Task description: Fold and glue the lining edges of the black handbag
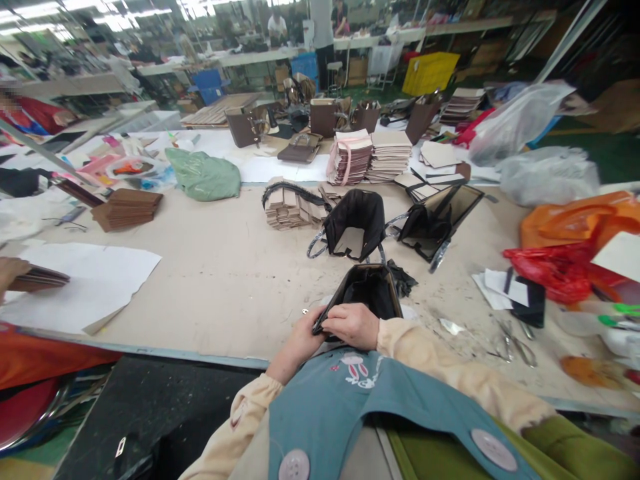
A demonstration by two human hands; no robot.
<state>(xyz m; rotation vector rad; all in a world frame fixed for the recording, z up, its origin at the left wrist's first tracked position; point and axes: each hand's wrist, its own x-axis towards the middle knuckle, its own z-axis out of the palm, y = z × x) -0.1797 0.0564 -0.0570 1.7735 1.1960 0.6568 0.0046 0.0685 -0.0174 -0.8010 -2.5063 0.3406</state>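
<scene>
A black open-topped bag (373, 287) stands at the table edge against my apron. My left hand (306, 335) is closed on the bag's near left rim, fingers partly hidden behind it. Beside it, my right hand (354, 324) pinches the same rim, fingers bent over the edge. Just beyond stands a second black bag (356, 223) with its mouth toward me and wrapped handles. To its right another black bag (433, 223) leans open. Crumpled black material (401, 279) touches the far right side of the held bag.
Stacked panels (354, 159) stand across the table (210, 287). Brown pieces (127, 210) and a green plastic bag (203, 175) are at left. Scissors (517, 343) and a red plastic bag (555, 270) lie right. Another person's hand (11, 270) holds brown pieces at far left.
</scene>
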